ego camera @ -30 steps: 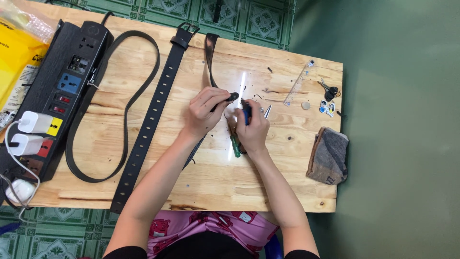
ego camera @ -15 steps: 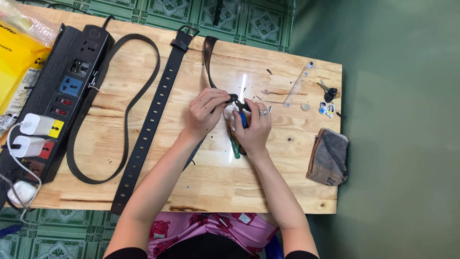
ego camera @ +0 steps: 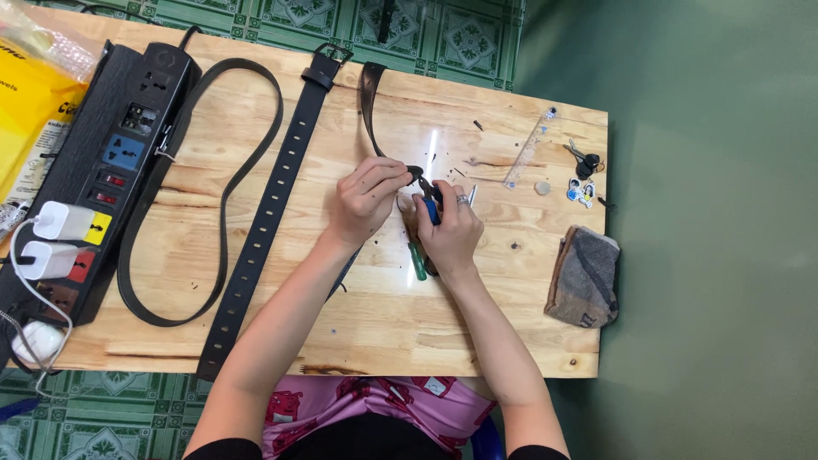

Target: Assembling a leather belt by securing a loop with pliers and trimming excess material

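Head view, centre of frame: a person's two bare hands meet over a light wooden table (ego camera: 383, 332)
Left hand (ego camera: 362, 200): fingers curled and pinched closed on the end of a dark brown belt (ego camera: 370, 106), just left of the right hand
Right hand (ego camera: 450, 232): closed around a small hand tool (ego camera: 430, 209) with blue grip; a green-handled part (ego camera: 417, 261) shows below the palm; a ring sits on one finger; the tool's tip meets the belt end between the two hands
Dark brown belt: runs from the hands up to the table's top edge, upper centre of the frame
Black belt, straight (ego camera: 268, 200): lies diagonally left of the hands, buckle at the top edge, row of holes visible, passing under the left forearm
Black belt, looped (ego camera: 223, 183): curves in a long loop left of the straight one
Power strip (ego camera: 102, 162): black, far left of the frame, with two white chargers (ego camera: 51, 238) plugged in
Yellow packet (ego camera: 30, 111): upper left corner
Clear ruler (ego camera: 527, 146): upper right of the table, tilted
Keys and small charm (ego camera: 583, 175): near the right edge
Folded grey cloth (ego camera: 586, 277): right edge, well apart from the hands
Small dark scraps: scattered on the wood around the hands
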